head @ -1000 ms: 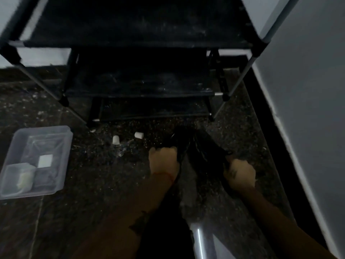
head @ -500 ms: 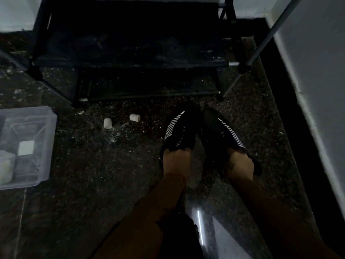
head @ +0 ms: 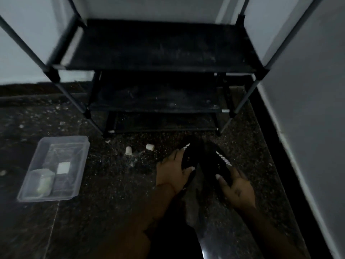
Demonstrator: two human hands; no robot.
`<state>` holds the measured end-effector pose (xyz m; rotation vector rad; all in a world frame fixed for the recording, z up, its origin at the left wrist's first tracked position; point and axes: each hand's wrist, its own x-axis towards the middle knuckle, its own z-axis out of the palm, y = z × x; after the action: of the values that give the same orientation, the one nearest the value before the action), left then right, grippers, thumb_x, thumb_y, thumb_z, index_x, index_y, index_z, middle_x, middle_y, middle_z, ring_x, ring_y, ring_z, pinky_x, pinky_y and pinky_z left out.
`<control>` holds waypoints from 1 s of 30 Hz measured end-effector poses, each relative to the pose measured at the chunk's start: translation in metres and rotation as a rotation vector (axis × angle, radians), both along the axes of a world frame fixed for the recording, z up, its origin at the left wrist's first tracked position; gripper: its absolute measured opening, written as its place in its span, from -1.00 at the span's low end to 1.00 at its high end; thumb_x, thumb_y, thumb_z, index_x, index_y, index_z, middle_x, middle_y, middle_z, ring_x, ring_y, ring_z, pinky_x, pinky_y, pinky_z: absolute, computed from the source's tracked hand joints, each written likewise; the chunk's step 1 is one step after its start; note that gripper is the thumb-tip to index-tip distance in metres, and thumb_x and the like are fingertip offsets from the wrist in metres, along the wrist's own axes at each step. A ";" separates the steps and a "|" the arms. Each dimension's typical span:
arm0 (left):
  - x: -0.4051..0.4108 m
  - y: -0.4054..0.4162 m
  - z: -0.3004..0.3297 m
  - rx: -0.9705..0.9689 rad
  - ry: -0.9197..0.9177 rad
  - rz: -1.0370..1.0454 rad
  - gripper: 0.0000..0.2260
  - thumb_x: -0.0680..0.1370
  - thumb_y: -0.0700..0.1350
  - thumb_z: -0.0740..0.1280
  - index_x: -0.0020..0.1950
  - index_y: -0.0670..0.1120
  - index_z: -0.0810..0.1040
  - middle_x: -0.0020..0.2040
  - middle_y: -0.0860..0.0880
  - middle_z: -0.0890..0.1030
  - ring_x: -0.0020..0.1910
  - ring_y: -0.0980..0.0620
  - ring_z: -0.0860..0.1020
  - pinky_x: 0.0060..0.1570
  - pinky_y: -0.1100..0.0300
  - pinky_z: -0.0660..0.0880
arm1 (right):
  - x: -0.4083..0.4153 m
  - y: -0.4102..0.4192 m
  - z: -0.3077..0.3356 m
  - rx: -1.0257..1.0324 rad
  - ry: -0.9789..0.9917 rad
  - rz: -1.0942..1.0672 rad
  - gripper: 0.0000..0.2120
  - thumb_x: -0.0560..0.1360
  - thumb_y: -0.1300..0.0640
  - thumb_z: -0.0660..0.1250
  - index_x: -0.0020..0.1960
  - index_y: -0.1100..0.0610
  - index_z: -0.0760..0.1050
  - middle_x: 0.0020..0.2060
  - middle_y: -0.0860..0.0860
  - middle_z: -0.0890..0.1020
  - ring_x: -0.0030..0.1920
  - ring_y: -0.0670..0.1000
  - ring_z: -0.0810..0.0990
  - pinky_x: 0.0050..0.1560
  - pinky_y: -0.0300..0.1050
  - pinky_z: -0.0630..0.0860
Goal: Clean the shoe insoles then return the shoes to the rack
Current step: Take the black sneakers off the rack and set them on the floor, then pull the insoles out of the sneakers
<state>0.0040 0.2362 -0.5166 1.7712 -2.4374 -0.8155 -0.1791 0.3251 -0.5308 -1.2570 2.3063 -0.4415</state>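
1. Left hand (head: 172, 170): fingers wrapped round the left black white-striped shoe (head: 188, 156).
2. Right hand (head: 238, 189): gripping the right black white-striped shoe (head: 217, 163).
3. Both shoes: side by side, just before the black metal-framed shoe rack (head: 158, 64).
4. Clear plastic tray (head: 74, 176): on the dark speckled floor (head: 112, 184), well left.

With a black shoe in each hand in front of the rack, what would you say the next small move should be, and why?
Probably lift both shoes forward onto a shelf of the rack. The left hand grips the left shoe, the right hand grips the right shoe, toes already pointing at the rack, whose visible shelves look bare.
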 end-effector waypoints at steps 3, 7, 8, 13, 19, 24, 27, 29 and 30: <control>0.020 0.004 0.043 -0.011 0.023 0.058 -0.25 0.40 0.39 -0.04 0.51 0.05 0.12 0.51 0.02 0.22 0.40 -0.03 0.31 0.33 0.04 0.30 | 0.010 -0.002 0.044 -0.073 -0.026 -0.014 -0.52 0.47 -0.06 0.31 0.31 0.15 0.39 0.20 0.19 0.51 0.19 0.18 0.48 0.08 -0.09 0.42; 0.049 0.005 0.094 -0.076 0.083 0.151 -0.37 0.54 0.23 0.18 0.53 0.03 0.08 0.54 0.02 0.14 0.46 -0.01 0.24 0.43 0.00 0.17 | 0.028 -0.008 0.099 -0.194 -0.034 0.015 -0.51 0.47 -0.09 0.30 0.32 0.12 0.39 0.22 0.16 0.50 0.21 0.16 0.47 0.12 -0.09 0.40; 0.055 0.005 0.108 -0.093 0.107 0.171 -0.36 0.55 0.23 0.18 0.54 0.03 0.07 0.55 0.02 0.12 0.47 -0.01 0.23 0.43 -0.02 0.17 | 0.033 -0.011 0.114 -0.230 -0.045 0.013 -0.50 0.46 -0.09 0.31 0.33 0.12 0.38 0.24 0.15 0.49 0.22 0.15 0.47 0.13 -0.09 0.40; 0.092 -0.010 0.184 -0.248 0.210 0.209 -0.33 0.52 0.26 0.19 0.54 0.03 0.07 0.55 0.02 0.12 0.48 -0.02 0.19 0.41 -0.02 0.23 | 0.067 -0.036 0.196 -0.423 -0.104 0.080 -0.42 0.44 -0.19 0.28 0.37 0.06 0.33 0.31 0.07 0.44 0.28 0.08 0.42 0.25 -0.01 0.41; 0.141 -0.073 0.274 -0.537 0.278 0.251 -0.32 0.50 0.26 0.24 0.51 -0.04 0.18 0.50 -0.07 0.25 0.45 -0.08 0.28 0.37 -0.03 0.30 | 0.108 -0.112 0.295 -0.658 -0.079 0.244 -0.40 0.44 -0.22 0.25 0.39 0.02 0.29 0.32 0.04 0.42 0.29 0.05 0.41 0.26 0.04 0.41; 0.168 -0.137 0.329 -0.669 0.322 0.345 -0.36 0.49 0.26 0.25 0.46 -0.04 0.27 0.43 -0.07 0.37 0.37 -0.12 0.37 0.32 -0.04 0.36 | 0.135 -0.186 0.349 -0.762 -0.052 0.338 -0.40 0.45 -0.22 0.26 0.39 0.04 0.29 0.32 0.06 0.43 0.30 0.07 0.39 0.28 0.09 0.39; 0.178 -0.175 0.343 -0.655 0.401 0.377 -0.37 0.47 0.30 0.19 0.42 -0.05 0.32 0.37 -0.09 0.45 0.32 -0.12 0.42 0.29 -0.06 0.40 | 0.144 -0.224 0.360 -0.752 -0.070 0.349 -0.41 0.45 -0.23 0.25 0.39 0.03 0.29 0.32 0.06 0.43 0.31 0.07 0.39 0.29 0.11 0.38; 0.181 -0.197 0.347 -0.606 0.427 0.392 -0.43 0.51 0.26 0.16 0.40 -0.07 0.35 0.31 -0.12 0.49 0.26 -0.13 0.46 0.26 -0.05 0.42 | 0.147 -0.249 0.359 -0.742 -0.095 0.332 -0.41 0.46 -0.21 0.26 0.39 0.05 0.30 0.31 0.08 0.44 0.29 0.08 0.41 0.27 0.10 0.40; 0.181 -0.205 0.349 -0.575 0.435 0.411 -0.48 0.56 0.20 0.16 0.39 -0.10 0.35 0.29 -0.14 0.50 0.24 -0.14 0.47 0.25 -0.02 0.42 | 0.148 -0.260 0.357 -0.728 -0.107 0.316 -0.42 0.46 -0.19 0.27 0.38 0.06 0.30 0.30 0.09 0.45 0.27 0.08 0.43 0.26 0.09 0.41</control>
<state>0.1848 0.0309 -0.1676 1.5725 -1.7123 -0.3541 -0.0313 0.0656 -0.1742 -1.8285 1.8503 -1.2652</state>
